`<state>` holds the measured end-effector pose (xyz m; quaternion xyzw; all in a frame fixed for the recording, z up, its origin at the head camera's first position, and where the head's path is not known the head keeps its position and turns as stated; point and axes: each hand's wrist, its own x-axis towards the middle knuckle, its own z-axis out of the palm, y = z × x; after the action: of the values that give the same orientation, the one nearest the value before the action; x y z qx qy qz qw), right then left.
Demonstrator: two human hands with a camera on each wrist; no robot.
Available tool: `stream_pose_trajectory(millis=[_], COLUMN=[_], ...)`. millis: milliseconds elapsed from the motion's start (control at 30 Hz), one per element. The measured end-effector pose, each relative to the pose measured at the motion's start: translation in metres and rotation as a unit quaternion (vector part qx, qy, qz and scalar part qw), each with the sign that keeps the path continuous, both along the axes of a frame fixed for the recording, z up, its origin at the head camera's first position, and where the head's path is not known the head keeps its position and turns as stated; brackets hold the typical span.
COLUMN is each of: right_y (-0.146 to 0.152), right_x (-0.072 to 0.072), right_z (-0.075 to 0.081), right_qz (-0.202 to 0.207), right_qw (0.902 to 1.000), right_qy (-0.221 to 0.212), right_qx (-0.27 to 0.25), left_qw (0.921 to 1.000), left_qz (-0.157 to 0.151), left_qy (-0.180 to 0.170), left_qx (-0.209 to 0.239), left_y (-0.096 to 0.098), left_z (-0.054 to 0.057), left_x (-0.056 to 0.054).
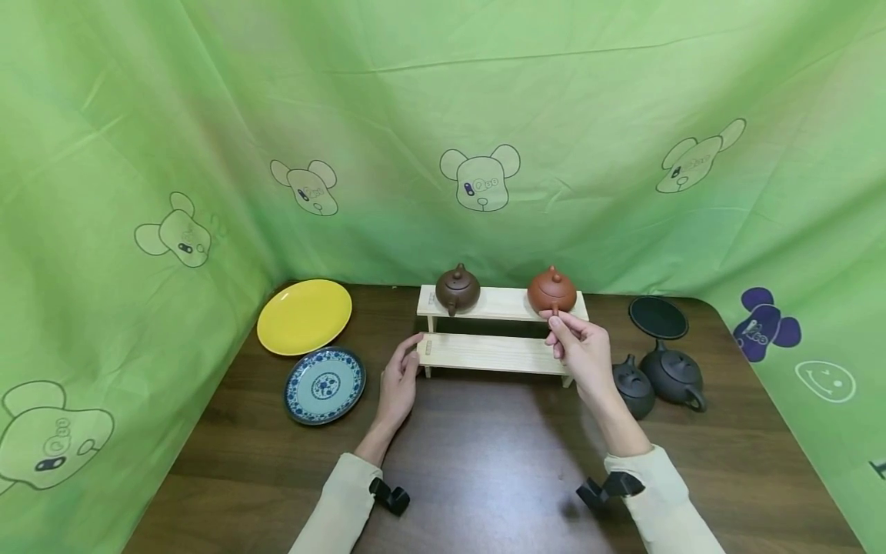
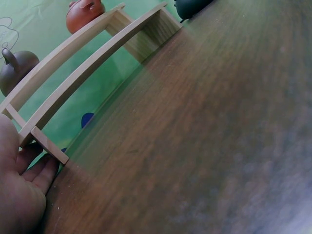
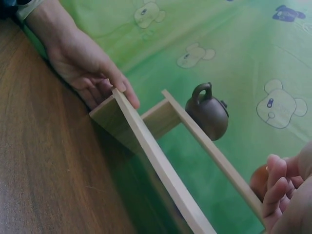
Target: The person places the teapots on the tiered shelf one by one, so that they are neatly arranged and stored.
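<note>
A two-tier wooden shelf [image 1: 494,353] stands on the table. My left hand [image 1: 398,385] grips the left end of its lower tier, fingers around the end and the leg. On the upper tier at the right sits a reddish-brown teapot [image 1: 551,292]. My right hand [image 1: 583,350] pinches this teapot's near-side handle between thumb and fingertips; in the right wrist view those fingers hide most of the pot. A dark brown teapot [image 1: 457,291] rests at the upper tier's left, its handle [image 3: 202,91] plain in the right wrist view.
Right of the shelf, two black teapots [image 1: 671,377] stand close together, with a round black plate [image 1: 658,317] behind them. A yellow plate [image 1: 304,317] and a blue patterned plate [image 1: 324,386] lie at the left. Green printed cloth [image 1: 388,115] walls the back and sides.
</note>
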<state>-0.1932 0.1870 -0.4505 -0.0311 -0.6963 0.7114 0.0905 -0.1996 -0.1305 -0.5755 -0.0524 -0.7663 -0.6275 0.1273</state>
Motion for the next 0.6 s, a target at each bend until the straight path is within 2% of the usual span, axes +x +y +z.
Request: stream_pose_trajectory(millis=[100, 167, 300, 467, 500, 600], right_y=[0.001, 0.002, 0.003, 0.003, 0.004, 0.005], right_x=[0.000, 0.001, 0.002, 0.002, 0.002, 0.002], right_z=[0.001, 0.001, 0.002, 0.002, 0.002, 0.000], right_qz=[0.003, 0.006, 0.010, 0.015, 0.014, 0.006], right_qw=[0.9999, 0.9999, 0.9998, 0.9997, 0.9997, 0.9998], right_qy=[-0.010, -0.014, -0.019, -0.020, -0.020, -0.018], right_qx=[-0.009, -0.007, -0.002, 0.000, -0.001, -0.010], left_qw=[1.0000, 0.9999, 0.9994, 0.9986, 0.9986, 0.9991], left_qz=[0.004, 0.006, 0.012, 0.001, -0.002, -0.004], left_qy=[-0.001, -0.009, -0.034, -0.051, -0.052, -0.041], left_qx=[0.001, -0.002, -0.003, 0.013, 0.012, 0.010], left_y=[0.003, 0.003, 0.000, -0.004, -0.004, -0.002], left_z=[0.011, 0.010, -0.003, -0.015, -0.016, -0.007], left_x=[0.006, 0.005, -0.002, -0.009, -0.010, -0.005])
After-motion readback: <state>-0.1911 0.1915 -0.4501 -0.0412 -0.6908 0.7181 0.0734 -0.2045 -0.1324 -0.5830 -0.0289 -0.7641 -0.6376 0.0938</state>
